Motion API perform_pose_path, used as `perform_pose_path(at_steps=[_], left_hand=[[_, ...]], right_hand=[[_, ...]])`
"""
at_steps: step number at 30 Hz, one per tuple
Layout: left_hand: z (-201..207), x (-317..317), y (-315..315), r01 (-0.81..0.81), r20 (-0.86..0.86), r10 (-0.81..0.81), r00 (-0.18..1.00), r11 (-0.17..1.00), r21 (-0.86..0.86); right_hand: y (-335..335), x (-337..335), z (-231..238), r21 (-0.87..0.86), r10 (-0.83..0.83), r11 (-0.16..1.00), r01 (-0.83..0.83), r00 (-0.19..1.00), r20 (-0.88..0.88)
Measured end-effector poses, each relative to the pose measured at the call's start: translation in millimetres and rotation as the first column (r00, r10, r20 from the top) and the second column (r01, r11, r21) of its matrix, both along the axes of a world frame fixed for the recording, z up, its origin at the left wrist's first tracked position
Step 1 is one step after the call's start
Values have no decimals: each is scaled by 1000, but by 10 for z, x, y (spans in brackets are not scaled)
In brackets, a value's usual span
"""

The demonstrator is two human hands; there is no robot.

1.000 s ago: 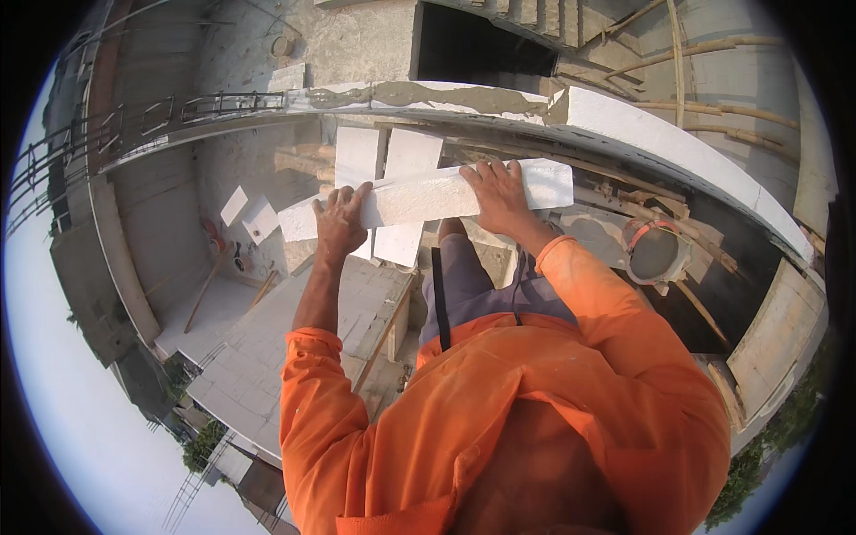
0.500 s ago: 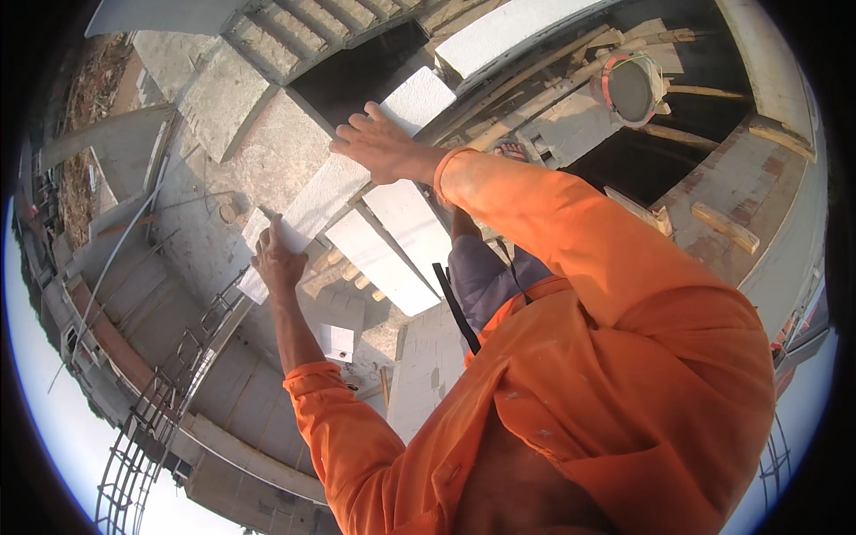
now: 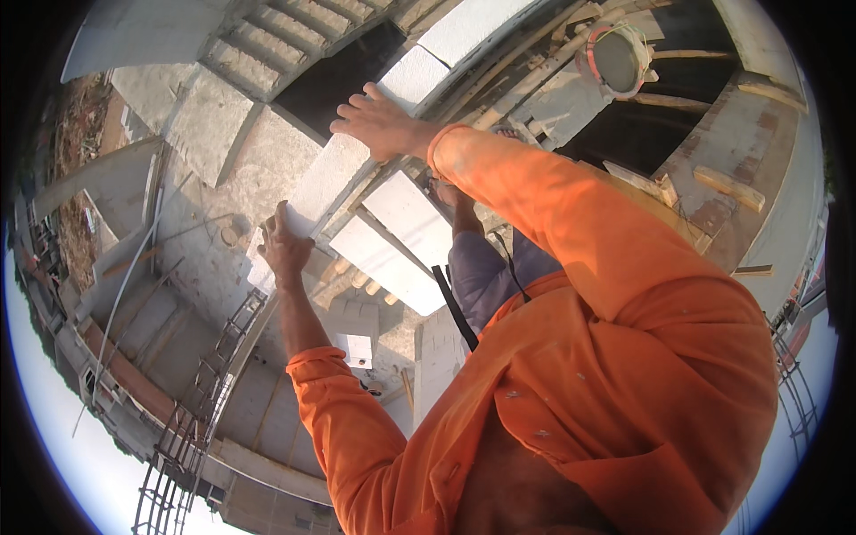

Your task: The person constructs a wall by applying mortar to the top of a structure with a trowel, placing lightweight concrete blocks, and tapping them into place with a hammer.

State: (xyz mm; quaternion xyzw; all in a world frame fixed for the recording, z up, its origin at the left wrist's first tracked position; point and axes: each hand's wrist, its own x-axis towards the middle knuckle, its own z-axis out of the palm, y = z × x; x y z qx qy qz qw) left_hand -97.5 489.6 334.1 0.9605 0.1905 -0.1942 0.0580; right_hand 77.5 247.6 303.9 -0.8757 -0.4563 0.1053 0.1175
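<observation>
Both grips are closed on one long white block: the left hand at its lower end, the right hand near its upper end. Its long axis is seen slanting up-right, above similar white blocks.

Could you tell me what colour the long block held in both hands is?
White block, clearest in the head view.

single head cam, left fisheye, looks steeply down over orange shirt, close to both arms, building site well below, edges bent, no 2nd view
</observation>
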Motion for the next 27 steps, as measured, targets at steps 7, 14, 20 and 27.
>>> perform_pose_path(at_steps=[7, 14, 20, 27], left_hand=[[-11, 2, -33, -32, -14, 31, 999, 999, -32], [-117, -31, -14, -41, -21, 41, 999, 999, 13], [-82, 89, -68, -50, -16, 50, 999, 999, 8], [-179, -13, -14, -50, 10, 49, 999, 997, 62]], right_hand=[[-31, 2, 19, 14, 8, 1000, -7, 1000, -20], [-34, -5, -24, 110, 20, 994, -16, 999, -29], [-67, 99, 12, -56, 56, 997, -61, 994, -90], [-428, 560, 189, -282, 106, 955, -91, 994, 38]])
